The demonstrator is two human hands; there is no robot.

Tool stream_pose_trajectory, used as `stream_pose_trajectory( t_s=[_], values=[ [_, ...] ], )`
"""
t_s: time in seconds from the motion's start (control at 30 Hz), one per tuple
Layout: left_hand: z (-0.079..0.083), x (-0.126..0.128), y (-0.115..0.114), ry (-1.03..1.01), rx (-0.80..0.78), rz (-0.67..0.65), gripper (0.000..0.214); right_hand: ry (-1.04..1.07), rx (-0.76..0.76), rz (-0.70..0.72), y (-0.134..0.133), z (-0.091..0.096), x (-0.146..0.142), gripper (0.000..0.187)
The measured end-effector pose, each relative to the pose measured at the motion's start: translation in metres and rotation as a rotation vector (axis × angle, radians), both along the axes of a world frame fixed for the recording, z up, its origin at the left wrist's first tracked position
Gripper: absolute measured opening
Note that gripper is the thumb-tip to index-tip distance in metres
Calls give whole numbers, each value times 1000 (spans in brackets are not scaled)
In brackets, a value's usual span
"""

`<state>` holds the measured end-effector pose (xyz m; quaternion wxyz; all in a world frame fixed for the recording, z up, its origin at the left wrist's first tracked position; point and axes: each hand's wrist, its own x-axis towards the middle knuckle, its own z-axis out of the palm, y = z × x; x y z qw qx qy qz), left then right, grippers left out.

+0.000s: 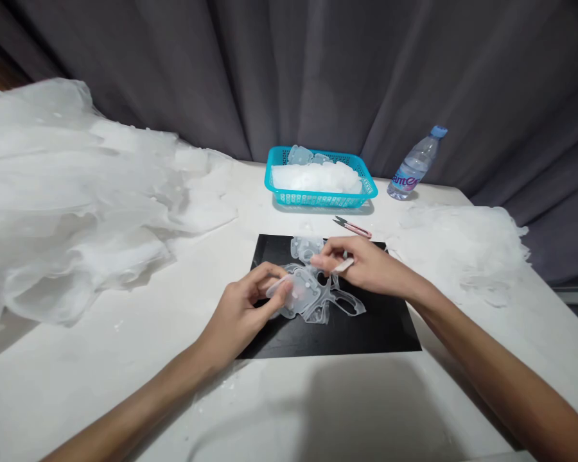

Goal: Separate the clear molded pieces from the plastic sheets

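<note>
A translucent moulded plastic piece [313, 298] with flash around it lies on a black mat [380, 327] in the middle of the white table. My left hand [248, 308] pinches its left edge, fingers closed on it. My right hand [361, 262] hovers over the piece's right side, fingers closed around a small pale tool [343, 265] whose kind I cannot make out. Another small clear plastic part [304, 247] rests on the mat's far edge.
A turquoise basket [318, 192] of clear plastic parts stands behind the mat. Pink thread snips [352, 227] lie between basket and mat. A water bottle [414, 165] stands at back right. Heaps of white plastic scrap [67, 192] fill the left, with more plastic scrap [462, 250] on the right.
</note>
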<state>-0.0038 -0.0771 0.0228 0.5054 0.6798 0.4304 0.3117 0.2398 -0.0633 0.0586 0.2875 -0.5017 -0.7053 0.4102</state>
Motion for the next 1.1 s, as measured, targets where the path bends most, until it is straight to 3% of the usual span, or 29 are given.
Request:
stream_pose_trajectory(
  t_s=[0.07,0.17,0.33,0.43,0.53,0.63,0.7,0.77,0.9,1.0,1.1],
  values=[
    [-1,2,1,-34,-34,-11,27,44,-36,118,-2,-1,-3,29],
    [0,7,2,25,-23,-13,30,167,-50,154,-2,-5,-8,27],
    [3,10,0,199,194,-26,30,220,-97,158,-2,-7,-10,30],
    [-1,7,-8,243,467,-164,28,58,-38,135,-5,-17,-12,24],
    [-7,2,-16,246,638,-286,26,-327,171,-140,-3,-31,-12,18],
    [-7,-3,-13,190,405,-79,18,-594,273,-301,3,-34,-5,17],
    [-2,-5,-4,75,135,76,18,-596,236,-258,6,-27,3,18],
    [2,-6,6,-44,-45,106,24,-511,194,-228,8,-14,9,22],
    [6,-4,14,-119,-119,33,27,-279,235,-183,5,3,12,21],
    [3,-3,13,-155,-129,7,26,-142,234,18,2,0,8,24],
    [-1,-3,13,-198,-127,29,27,-38,115,144,1,-7,4,21]
  ],
)
